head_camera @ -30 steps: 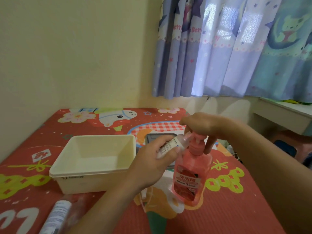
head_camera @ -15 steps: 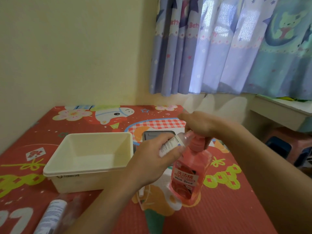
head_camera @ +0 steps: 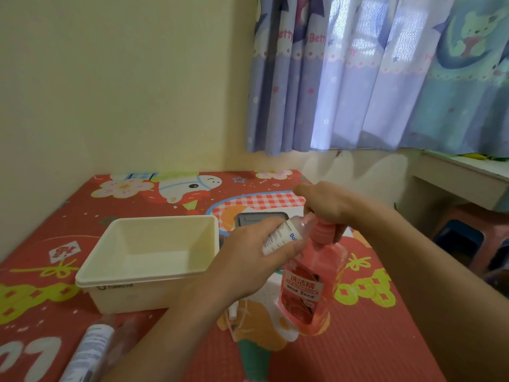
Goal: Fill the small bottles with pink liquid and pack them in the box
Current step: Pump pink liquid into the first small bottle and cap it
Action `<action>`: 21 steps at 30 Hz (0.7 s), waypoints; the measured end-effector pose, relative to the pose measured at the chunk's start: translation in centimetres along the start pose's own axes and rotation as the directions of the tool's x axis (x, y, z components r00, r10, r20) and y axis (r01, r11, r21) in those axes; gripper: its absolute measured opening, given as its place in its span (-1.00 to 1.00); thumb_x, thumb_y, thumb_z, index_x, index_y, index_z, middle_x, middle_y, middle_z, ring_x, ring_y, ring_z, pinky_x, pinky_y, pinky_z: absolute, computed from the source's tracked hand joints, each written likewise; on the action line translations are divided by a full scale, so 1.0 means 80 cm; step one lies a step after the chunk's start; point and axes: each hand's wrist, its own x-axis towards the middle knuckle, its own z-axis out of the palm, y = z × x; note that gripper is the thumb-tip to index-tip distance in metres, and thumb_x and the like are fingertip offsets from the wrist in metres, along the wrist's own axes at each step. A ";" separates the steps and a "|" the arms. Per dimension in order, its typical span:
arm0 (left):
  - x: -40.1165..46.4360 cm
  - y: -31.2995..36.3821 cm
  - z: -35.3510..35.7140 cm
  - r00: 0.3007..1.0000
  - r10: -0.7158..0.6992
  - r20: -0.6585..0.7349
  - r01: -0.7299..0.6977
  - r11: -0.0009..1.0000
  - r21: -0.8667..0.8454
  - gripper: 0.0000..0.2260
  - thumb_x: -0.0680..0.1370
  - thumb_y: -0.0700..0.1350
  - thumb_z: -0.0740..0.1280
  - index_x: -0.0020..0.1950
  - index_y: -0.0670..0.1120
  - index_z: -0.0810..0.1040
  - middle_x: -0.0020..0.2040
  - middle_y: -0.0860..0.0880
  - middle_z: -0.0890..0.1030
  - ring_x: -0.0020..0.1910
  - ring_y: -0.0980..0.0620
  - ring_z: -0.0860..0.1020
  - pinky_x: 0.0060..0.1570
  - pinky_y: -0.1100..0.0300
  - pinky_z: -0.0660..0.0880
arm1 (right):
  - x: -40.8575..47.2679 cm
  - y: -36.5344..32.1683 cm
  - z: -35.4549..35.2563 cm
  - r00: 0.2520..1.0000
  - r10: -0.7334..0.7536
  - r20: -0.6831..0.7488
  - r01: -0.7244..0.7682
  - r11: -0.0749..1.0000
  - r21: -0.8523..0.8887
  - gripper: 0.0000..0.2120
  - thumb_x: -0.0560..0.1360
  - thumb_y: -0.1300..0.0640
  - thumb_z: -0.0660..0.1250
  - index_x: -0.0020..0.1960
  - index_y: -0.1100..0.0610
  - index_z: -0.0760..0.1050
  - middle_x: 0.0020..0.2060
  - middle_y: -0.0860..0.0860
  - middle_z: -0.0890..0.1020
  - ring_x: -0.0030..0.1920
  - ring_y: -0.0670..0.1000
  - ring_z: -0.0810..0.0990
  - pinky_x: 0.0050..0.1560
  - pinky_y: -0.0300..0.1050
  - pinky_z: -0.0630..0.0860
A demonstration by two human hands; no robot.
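A pink pump bottle of liquid (head_camera: 309, 288) stands on the red patterned mat. My right hand (head_camera: 327, 205) grips its pump head from above. My left hand (head_camera: 248, 260) holds a small clear bottle with a white label (head_camera: 286, 235), tilted with its mouth up against the pump's spout. To the left stands a cream plastic box (head_camera: 148, 260) with nothing inside. A second small bottle (head_camera: 91, 351) lies on its side at the lower left, partly behind my left forearm.
A grey flat device (head_camera: 261, 219) lies behind my hands on the mat (head_camera: 358, 354). A small white cap or pump part (head_camera: 234, 311) lies under my left wrist. A white desk (head_camera: 462, 175) and stools (head_camera: 462, 238) stand at the right; curtains hang behind.
The view shifted slightly. Both hands keep their hold, with the small bottle still at the pump's spout.
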 end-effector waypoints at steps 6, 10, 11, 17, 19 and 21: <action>0.011 0.011 -0.003 0.994 0.076 -0.075 -0.075 0.997 0.023 -0.69 0.52 0.28 0.31 -0.01 0.07 0.61 -0.21 0.12 0.53 -0.17 0.13 0.51 -0.22 0.21 0.43 | -0.002 -0.004 -0.023 0.991 0.058 0.117 -0.060 0.998 0.011 -0.47 0.51 -0.37 0.06 -0.06 0.07 0.49 -0.06 0.11 0.64 -0.12 0.21 0.64 -0.43 0.08 0.63; 0.009 0.004 -0.003 0.992 0.079 -0.095 -0.080 0.997 -0.006 -0.72 0.49 0.23 0.41 0.10 0.13 0.54 -0.17 0.14 0.56 -0.18 0.15 0.55 -0.25 0.21 0.49 | 0.004 0.001 -0.005 0.999 -0.051 0.006 0.051 0.998 -0.025 -0.67 0.67 -0.02 0.06 -0.05 0.11 0.51 -0.11 0.07 0.53 -0.12 0.21 0.56 -0.15 0.14 0.65; 0.009 0.002 -0.001 0.993 0.070 -0.094 -0.071 0.997 -0.007 -0.72 0.49 0.23 0.42 0.09 0.14 0.51 -0.16 0.14 0.56 -0.19 0.15 0.55 -0.27 0.22 0.49 | 0.005 0.001 -0.001 0.999 -0.047 -0.021 0.047 0.999 -0.008 -0.67 0.68 0.01 0.04 0.06 0.13 0.54 -0.07 0.09 0.55 -0.10 0.18 0.53 -0.09 0.05 0.61; 0.010 0.004 0.006 0.993 0.069 -0.094 -0.068 0.998 0.016 -0.71 0.47 0.25 0.44 0.00 0.13 0.47 -0.21 0.15 0.54 -0.24 0.19 0.54 -0.36 0.34 0.42 | -0.001 -0.001 -0.016 0.996 0.043 0.077 -0.044 0.999 0.006 -0.44 0.53 -0.34 0.02 -0.11 0.11 0.52 -0.36 0.04 0.70 -0.22 0.13 0.63 -0.48 -0.07 0.59; 0.011 0.003 0.005 0.990 0.087 -0.115 -0.085 0.996 0.026 -0.74 0.48 0.24 0.43 0.00 0.14 0.48 -0.22 0.15 0.55 -0.24 0.19 0.55 -0.35 0.36 0.41 | 0.001 -0.003 -0.017 0.997 0.034 0.066 -0.033 0.999 -0.016 -0.41 0.50 -0.39 0.01 -0.11 0.09 0.52 -0.49 -0.02 0.67 -0.26 0.12 0.64 -0.49 -0.08 0.58; 0.011 0.001 0.004 0.989 0.095 -0.109 -0.092 0.995 0.030 -0.77 0.50 0.21 0.42 0.01 0.12 0.50 -0.24 0.14 0.54 -0.25 0.19 0.54 -0.35 0.34 0.41 | 0.001 -0.003 -0.011 1.000 0.012 0.009 -0.012 1.000 0.010 -0.50 0.55 -0.32 0.05 -0.16 0.08 0.47 -0.45 0.05 0.67 -0.33 0.10 0.60 -0.51 -0.11 0.56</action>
